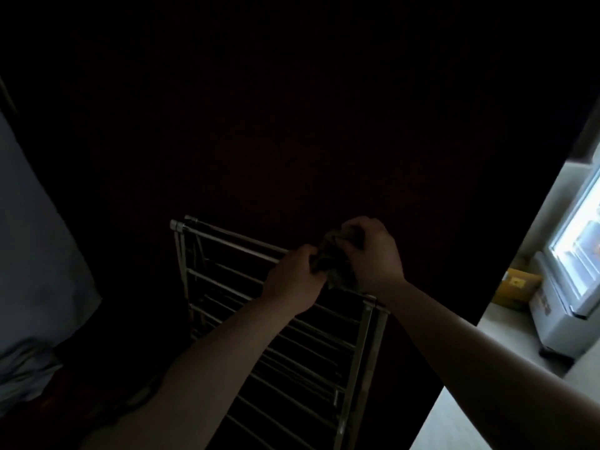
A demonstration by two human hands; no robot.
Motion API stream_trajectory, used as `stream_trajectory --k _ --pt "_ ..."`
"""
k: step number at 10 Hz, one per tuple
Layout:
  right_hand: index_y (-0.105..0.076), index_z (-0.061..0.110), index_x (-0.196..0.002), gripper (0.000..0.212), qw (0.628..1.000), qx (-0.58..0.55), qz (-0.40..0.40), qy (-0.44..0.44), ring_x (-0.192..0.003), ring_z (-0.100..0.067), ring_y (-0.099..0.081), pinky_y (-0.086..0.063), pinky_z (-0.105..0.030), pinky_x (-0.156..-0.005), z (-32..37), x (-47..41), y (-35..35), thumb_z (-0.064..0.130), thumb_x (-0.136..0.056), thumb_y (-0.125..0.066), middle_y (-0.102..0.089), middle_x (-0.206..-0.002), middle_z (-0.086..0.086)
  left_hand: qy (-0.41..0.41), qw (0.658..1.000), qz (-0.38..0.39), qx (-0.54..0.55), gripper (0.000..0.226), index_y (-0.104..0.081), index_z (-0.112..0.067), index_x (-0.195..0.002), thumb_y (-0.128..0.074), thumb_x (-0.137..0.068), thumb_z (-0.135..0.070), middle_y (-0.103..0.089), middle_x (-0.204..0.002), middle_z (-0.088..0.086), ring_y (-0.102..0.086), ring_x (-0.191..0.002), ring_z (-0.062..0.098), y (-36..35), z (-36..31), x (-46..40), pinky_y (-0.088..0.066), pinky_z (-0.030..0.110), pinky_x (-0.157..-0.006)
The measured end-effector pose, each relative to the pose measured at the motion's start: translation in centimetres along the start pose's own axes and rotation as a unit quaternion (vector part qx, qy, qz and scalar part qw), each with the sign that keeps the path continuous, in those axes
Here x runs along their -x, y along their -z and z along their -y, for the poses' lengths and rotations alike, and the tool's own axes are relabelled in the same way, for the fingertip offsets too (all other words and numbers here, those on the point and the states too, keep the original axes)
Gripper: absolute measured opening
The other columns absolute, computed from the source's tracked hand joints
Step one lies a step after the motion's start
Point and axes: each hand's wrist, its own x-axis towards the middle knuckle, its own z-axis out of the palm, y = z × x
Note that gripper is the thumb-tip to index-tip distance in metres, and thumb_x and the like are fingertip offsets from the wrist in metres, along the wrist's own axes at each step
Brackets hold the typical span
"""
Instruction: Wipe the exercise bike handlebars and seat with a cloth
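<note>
Both your forearms reach forward and up from the bottom of the view, wrists meeting over the top rail of a metal drying rack. Your left hand has its fingers curled tight on the left side of a dark bunched cloth. Your right hand comes over from above, knuckles up, fingers curled round the cloth's top and right side. So both grips are closed on the cloth, none of it hanging free that I can make out.

The cloth sits between the hands, at or just above the rack's top rail near its right corner; can't tell if it touches the rail.

Most of the room is near black. No exercise bike is discernible. Cloth colour and texture are unclear. A pale fabric fills the left edge, cut off. At right, a lit window is blown out, with a yellow box below it, blurred.
</note>
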Motion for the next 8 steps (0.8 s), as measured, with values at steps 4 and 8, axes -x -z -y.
stream_trajectory --k 4,8 --pt "-0.054 0.023 -0.122 0.033 0.995 0.094 0.032 -0.025 -0.1 -0.019 -0.058 -0.047 -0.028 -0.066 -3.1 1.0 -2.0 0.023 -0.09 -0.06 -0.052 -0.121 0.001 -0.002 1.0 -0.007 0.0 0.033 -0.051 -0.028 -0.125 -0.052 -0.092 -0.032 -0.052 -0.122 -0.005 -0.055 -0.102 0.015 -2.7 0.8 -1.8 -0.05 0.035 -0.084" --pt "-0.049 0.022 -0.128 0.055 0.999 0.047 -0.013 -0.017 -0.124 -0.023 -0.04 -0.042 -0.037 -0.094 2.7 4.1 -2.2 0.023 -0.078 -0.073 -0.047 -0.13 -0.003 0.012 0.998 -0.059 0.022 0.039 -0.046 -0.029 -0.132 -0.051 -0.093 -0.028 -0.051 -0.12 -0.009 -0.055 -0.094 0.008 4.2 2.8 4.7 -0.051 0.039 -0.091"
